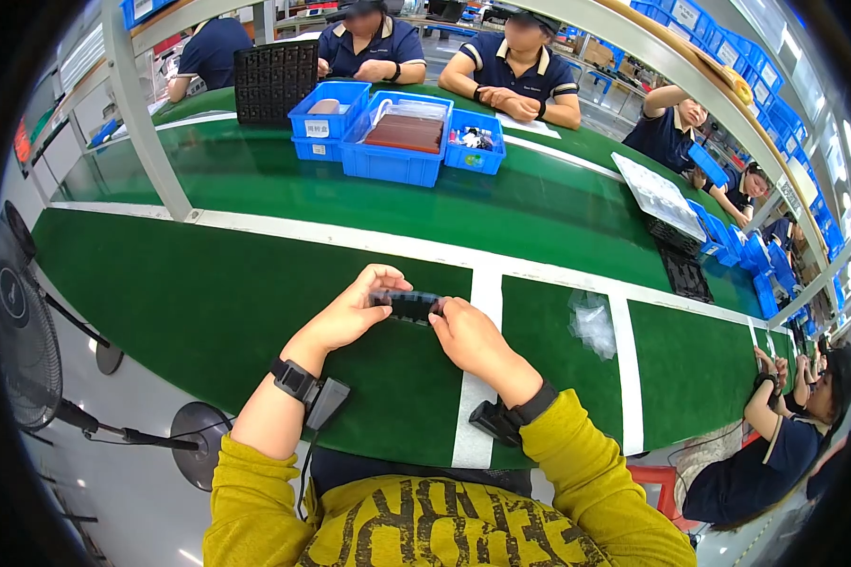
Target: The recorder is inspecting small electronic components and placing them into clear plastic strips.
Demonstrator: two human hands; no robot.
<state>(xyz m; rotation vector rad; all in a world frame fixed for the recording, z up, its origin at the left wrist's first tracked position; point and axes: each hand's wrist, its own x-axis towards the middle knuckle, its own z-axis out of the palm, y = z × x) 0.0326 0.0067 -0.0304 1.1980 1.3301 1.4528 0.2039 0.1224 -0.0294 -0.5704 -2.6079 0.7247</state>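
Between my hands, above the green table mat (pixel 255 274), is a small dark rectangular panel (pixel 412 306) with a glossy face, held level by its two ends. My left hand (pixel 357 304) grips its left end, thumb on the near side and fingers curled behind. At the right end, my right hand (pixel 468 331) pinches it between thumb and fingers. What kind of part it is cannot be made out. A crumpled clear plastic bag (pixel 592 324) lies on the mat to the right of my hands.
Beyond a white strip stand blue bins (pixel 390 163), one with brown flat pieces, beside a black tray (pixel 276 82). White-topped stacked trays (pixel 660 194) are at the right. A metal post (pixel 147 123) rises at left, near a fan (pixel 24 312). Several people sit around the table.
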